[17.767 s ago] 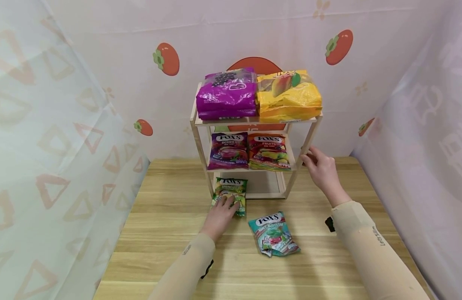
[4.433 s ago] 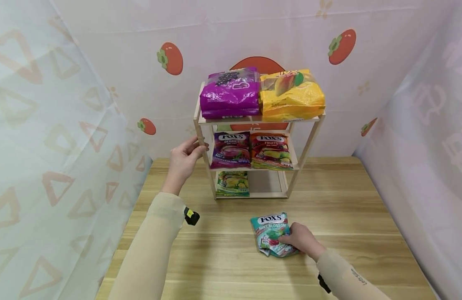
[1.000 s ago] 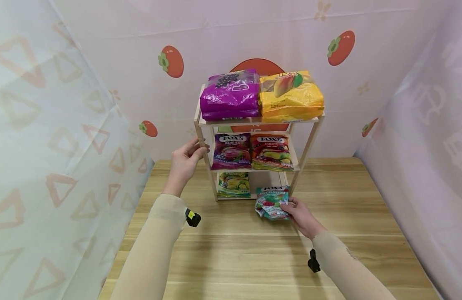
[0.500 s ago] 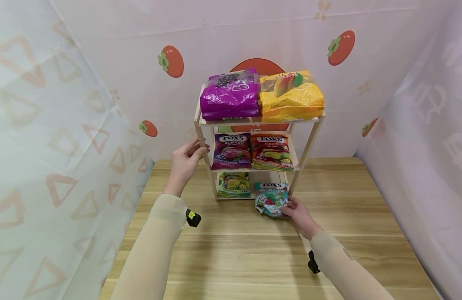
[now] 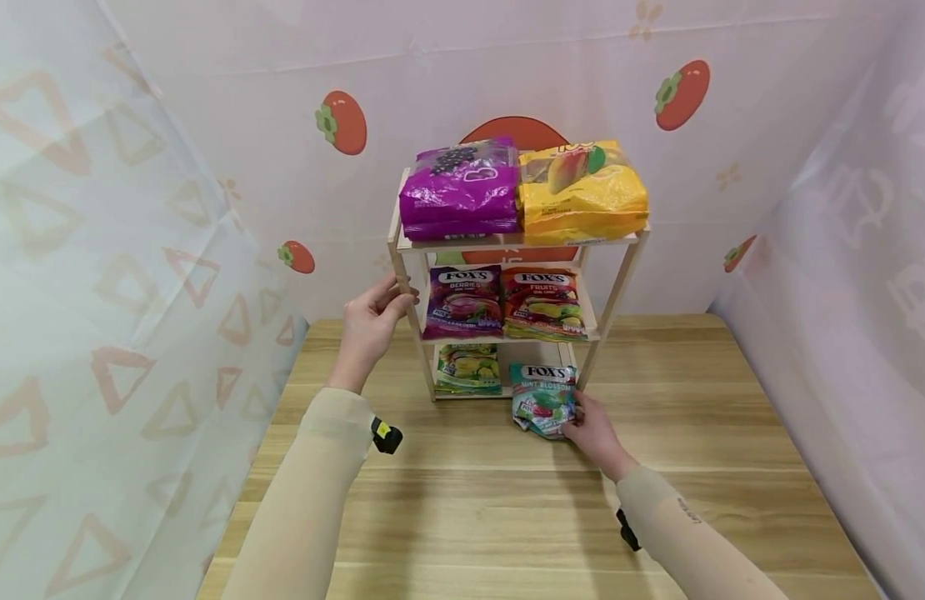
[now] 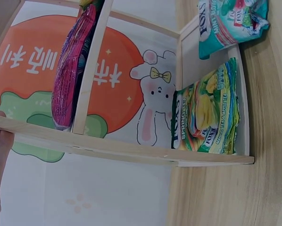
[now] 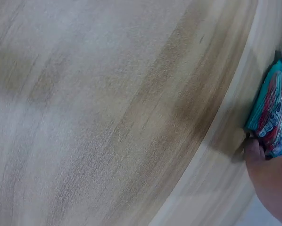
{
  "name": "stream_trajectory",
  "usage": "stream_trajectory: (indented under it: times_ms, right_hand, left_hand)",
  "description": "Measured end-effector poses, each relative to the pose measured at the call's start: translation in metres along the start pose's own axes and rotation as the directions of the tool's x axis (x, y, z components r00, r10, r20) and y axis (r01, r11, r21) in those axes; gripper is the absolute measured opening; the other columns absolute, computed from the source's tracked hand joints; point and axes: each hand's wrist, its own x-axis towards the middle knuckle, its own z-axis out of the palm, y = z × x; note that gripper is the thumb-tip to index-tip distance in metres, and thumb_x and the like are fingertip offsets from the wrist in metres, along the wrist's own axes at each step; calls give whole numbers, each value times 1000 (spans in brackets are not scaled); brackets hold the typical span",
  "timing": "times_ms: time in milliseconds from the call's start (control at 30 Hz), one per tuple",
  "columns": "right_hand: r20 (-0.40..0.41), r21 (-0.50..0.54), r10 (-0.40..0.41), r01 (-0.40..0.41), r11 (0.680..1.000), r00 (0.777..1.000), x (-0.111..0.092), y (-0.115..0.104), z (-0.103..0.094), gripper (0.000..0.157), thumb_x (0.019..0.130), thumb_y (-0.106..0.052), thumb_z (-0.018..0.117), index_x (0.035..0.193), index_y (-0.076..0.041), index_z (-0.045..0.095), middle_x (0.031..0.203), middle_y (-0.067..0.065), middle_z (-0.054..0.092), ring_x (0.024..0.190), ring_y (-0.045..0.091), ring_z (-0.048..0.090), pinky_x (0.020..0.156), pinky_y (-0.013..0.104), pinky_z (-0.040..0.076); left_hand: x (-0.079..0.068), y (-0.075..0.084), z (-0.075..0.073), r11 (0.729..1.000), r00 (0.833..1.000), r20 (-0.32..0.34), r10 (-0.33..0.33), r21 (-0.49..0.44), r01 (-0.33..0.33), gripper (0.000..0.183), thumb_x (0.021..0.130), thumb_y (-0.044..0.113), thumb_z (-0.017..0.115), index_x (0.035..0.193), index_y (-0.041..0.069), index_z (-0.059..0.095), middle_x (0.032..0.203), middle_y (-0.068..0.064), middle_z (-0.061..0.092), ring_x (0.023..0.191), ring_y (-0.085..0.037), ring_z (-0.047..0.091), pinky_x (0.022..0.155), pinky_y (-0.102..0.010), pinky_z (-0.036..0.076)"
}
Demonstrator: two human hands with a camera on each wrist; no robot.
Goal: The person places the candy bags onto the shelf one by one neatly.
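Observation:
My right hand (image 5: 597, 433) pinches the lower right edge of a teal Fox's mint blossom candy bag (image 5: 543, 396). The bag leans over the front edge of the bottom tier, tilted, with its top inside. In the right wrist view, the fingers (image 7: 255, 149) hold a corner of the bag (image 7: 275, 108). My left hand (image 5: 370, 329) grips the left front post of the small wooden shelf (image 5: 618, 287), thumb in front. Beside the teal bag, a green Fox's candy bag (image 6: 207, 110) lies in the left half of the bottom tier.
On the middle tier lie a purple berries candy bag (image 5: 464, 304) and a red fruits candy bag (image 5: 545, 307). A big purple bag (image 5: 458, 196) and a yellow mango bag (image 5: 586, 200) fill the top. Behind hangs a printed cloth (image 5: 207, 167); beneath is a wooden table (image 5: 470, 517).
The green bag went into the bottom tier. My left hand moved to the left post; my right hand left the right post, took the teal bag and carried it forward to the bottom tier.

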Motion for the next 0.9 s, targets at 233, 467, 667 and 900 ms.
stream_trajectory:
  times_ms: [233, 467, 667, 900]
  right_hand:
    - [-93, -291, -236, 200, 936, 967, -7, 2, 10, 65, 88, 0, 74, 146, 11, 44, 145, 39, 37, 134, 56, 41, 113, 66, 38]
    - [-15, -518, -558, 471, 714, 830, -14, 0, 22, 56, 84, 3, 78, 137, 4, 58, 137, 27, 51, 124, 47, 49, 103, 60, 49]
    - [103, -602, -653, 570, 560, 750, -19, -6, 29, 46, 86, 0, 79, 130, -4, 68, 132, 21, 58, 122, 41, 54, 103, 57, 51]
    - [157, -653, -643, 567, 502, 750, -22, -7, 36, 40, 90, -5, 77, 129, -9, 70, 137, 19, 57, 125, 38, 55, 102, 54, 53]
  left_hand:
    - [0, 0, 0, 1000, 1000, 3, -1, 15, 1, 42, 100, 22, 67, 140, 9, 63, 121, -17, 73, 111, -28, 71, 94, -31, 59]
    - [0, 1, 0, 1000, 1000, 3, 2, 8, -3, 40, 101, 21, 67, 139, 8, 64, 121, -18, 73, 112, -28, 71, 95, -32, 59]
    - [0, 1, 0, 1000, 1000, 2, -5, 7, 5, 41, 101, 20, 66, 140, 8, 63, 122, -18, 72, 112, -28, 71, 95, -32, 59]
    - [0, 0, 0, 1000, 1000, -2, -9, 5, 9, 42, 101, 20, 66, 140, 7, 63, 121, -18, 73, 113, -26, 71, 96, -31, 58]
